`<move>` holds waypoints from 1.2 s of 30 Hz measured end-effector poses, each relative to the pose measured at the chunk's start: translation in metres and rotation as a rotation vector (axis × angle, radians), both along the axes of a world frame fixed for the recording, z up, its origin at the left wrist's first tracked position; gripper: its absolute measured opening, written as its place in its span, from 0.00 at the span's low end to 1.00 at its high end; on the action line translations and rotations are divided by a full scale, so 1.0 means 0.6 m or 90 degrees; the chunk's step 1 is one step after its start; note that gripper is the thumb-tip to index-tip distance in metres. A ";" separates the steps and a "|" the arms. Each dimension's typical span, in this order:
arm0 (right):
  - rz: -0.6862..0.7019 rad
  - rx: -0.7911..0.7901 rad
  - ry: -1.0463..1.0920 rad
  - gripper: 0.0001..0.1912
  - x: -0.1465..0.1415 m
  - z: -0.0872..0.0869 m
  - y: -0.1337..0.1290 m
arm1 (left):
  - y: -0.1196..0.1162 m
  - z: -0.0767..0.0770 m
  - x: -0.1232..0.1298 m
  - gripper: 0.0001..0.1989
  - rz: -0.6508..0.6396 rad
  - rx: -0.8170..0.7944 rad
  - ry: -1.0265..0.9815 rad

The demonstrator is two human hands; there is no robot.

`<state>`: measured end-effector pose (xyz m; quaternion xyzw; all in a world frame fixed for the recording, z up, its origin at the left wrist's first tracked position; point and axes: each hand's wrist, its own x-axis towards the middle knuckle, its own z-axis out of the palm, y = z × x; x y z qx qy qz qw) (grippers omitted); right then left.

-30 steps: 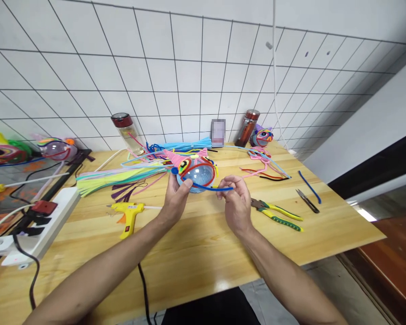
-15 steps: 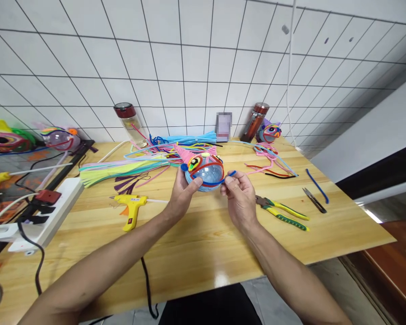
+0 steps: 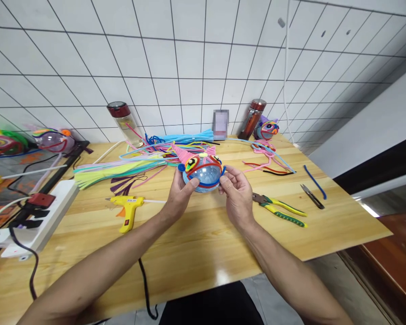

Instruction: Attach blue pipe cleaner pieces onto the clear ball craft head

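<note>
A clear ball-shaped craft (image 3: 205, 173) with pink ears, ringed eyes and red trim is held above the table's middle. My left hand (image 3: 181, 192) grips its left side, thumb on the lower front near a blue ball. Along the lower front curves a blue pipe cleaner (image 3: 209, 184), its free end standing up at the right. My right hand (image 3: 237, 192) pinches that strip between thumb and finger at the craft's right edge.
A yellow glue gun (image 3: 128, 210) lies left of the hands. Pliers (image 3: 282, 210), small snips (image 3: 311, 196) and a blue strip (image 3: 314, 182) lie right. Behind are pipe cleaner bundles (image 3: 122, 170), two bottles and a power strip (image 3: 50, 221) at left.
The blue strip's right end now bends upward against the craft instead of sticking out to the right. My right hand has closed in on the craft's edge. The view has shifted slightly.
</note>
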<state>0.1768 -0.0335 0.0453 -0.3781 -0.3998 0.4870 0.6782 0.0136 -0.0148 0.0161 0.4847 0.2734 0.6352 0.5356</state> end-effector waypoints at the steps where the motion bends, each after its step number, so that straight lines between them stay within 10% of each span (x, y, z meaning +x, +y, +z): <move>1: -0.006 0.004 -0.005 0.24 -0.001 -0.001 -0.001 | 0.000 -0.001 0.000 0.33 0.002 0.000 0.000; 36: -0.058 0.031 -0.105 0.19 0.000 0.000 -0.010 | 0.000 -0.002 -0.001 0.32 -0.002 0.003 -0.012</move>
